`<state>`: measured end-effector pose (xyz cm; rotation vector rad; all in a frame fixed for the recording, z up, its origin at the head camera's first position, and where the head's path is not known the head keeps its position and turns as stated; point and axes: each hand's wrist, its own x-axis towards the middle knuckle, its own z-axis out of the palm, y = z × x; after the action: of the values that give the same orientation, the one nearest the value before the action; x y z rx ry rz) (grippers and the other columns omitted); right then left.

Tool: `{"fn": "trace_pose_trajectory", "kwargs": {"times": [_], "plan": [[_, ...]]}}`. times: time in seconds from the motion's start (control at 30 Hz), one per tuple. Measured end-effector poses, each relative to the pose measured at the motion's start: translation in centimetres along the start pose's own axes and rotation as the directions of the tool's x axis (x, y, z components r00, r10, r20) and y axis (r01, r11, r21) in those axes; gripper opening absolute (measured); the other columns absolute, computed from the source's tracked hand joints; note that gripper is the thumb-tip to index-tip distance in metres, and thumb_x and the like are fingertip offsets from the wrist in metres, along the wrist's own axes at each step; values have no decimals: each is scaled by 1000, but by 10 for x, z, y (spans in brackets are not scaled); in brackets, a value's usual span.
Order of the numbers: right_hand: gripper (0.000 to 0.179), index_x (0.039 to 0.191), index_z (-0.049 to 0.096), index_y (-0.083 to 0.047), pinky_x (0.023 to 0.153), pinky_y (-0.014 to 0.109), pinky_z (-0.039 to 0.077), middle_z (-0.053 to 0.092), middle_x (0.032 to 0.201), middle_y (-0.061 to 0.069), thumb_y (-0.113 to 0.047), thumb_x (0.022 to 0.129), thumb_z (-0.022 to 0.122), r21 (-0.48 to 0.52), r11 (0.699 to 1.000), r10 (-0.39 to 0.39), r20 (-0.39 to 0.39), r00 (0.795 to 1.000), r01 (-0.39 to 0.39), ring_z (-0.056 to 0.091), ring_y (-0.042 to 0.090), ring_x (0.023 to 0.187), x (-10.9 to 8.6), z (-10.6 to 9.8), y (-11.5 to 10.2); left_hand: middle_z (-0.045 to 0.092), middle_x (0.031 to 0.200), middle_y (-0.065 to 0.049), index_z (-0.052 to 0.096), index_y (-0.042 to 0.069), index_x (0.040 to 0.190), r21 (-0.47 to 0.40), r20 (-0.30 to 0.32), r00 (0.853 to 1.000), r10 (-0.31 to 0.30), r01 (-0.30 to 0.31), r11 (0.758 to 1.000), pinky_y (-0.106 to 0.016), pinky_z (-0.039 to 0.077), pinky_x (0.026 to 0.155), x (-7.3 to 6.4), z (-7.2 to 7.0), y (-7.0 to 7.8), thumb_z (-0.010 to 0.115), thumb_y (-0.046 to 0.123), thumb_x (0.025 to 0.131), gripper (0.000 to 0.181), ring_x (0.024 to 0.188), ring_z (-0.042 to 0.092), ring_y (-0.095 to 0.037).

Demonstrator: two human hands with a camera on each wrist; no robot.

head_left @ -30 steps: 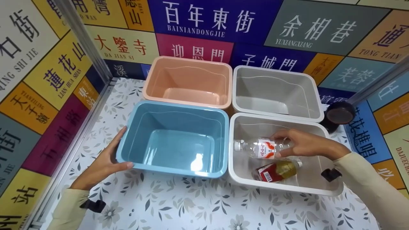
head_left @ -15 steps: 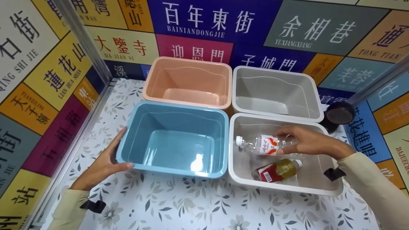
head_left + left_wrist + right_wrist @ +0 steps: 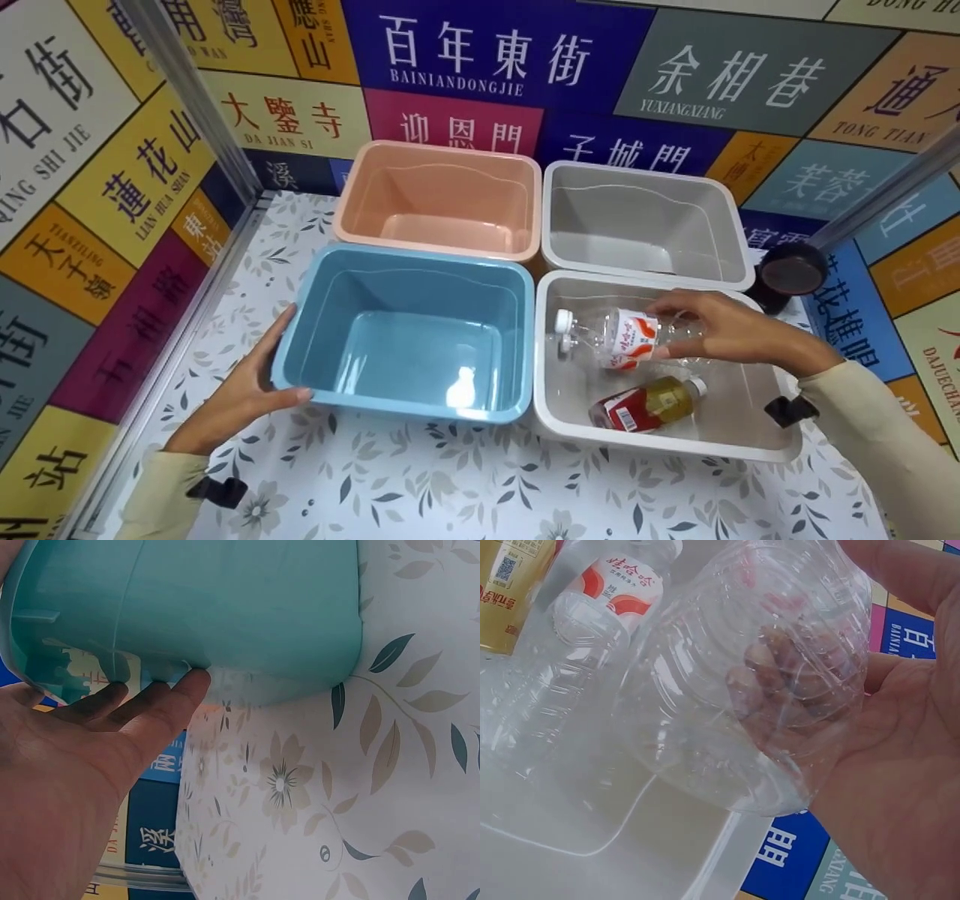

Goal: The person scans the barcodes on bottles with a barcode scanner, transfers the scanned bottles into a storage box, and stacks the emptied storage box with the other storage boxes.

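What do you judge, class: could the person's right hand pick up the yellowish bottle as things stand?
Probably not immediately: the right hand grips a clear bottle. Otherwise the way looks free: the yellowish bottle lies close by in the open nearer beige bin, with nothing seen on top.

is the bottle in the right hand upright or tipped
Tipped: in the head view the bottle lies roughly level in the right hand, neck pointing toward the blue bin.
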<state>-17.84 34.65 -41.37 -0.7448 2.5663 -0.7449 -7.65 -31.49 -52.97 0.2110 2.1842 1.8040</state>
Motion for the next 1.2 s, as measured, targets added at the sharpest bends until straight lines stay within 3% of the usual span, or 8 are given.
{"fn": "trace_pose_trajectory", "kwargs": {"times": [0.37,0.63,0.93,1.1,1.2], "plan": [[57,141,72,-10,106,61,53,73,133,3,-31,91,93,-9,1000,29,-87,996,-30,69,28,121,-11,-5,-3,-4,185,-4,3,47,176,33,-2,1000,-24,24,999,-22,39,112,-2,-1,1,77,13,100,112,165,9,-44],[57,142,71,-12,106,70,52,72,135,8,-30,92,92,10,999,53,-119,991,-52,67,35,123,-21,-10,-4,-7,185,-1,3,45,177,31,4,1000,-6,6,999,-18,40,110,0,-1,1,76,12,100,111,167,4,-45],[57,141,71,-12,105,69,52,71,139,10,-30,91,92,-25,999,38,-171,984,-43,68,38,126,-25,-13,-2,-8,185,-3,5,49,176,21,0,1000,-11,11,1000,-16,42,108,2,-1,4,76,11,101,110,166,3,-45],[58,143,70,-12,107,77,47,68,145,14,-32,93,91,10,998,66,-168,984,-65,63,47,132,-29,-15,-2,-7,185,-5,3,48,176,31,0,999,-35,35,999,-26,42,112,2,0,5,77,15,101,110,165,6,-47],[57,142,71,-11,107,77,47,69,143,13,-30,93,91,20,998,56,-183,982,-54,64,45,131,-31,-15,0,-8,185,-4,2,47,176,27,4,999,-48,48,998,-39,41,118,3,1,6,76,16,102,110,166,5,-46]]}}
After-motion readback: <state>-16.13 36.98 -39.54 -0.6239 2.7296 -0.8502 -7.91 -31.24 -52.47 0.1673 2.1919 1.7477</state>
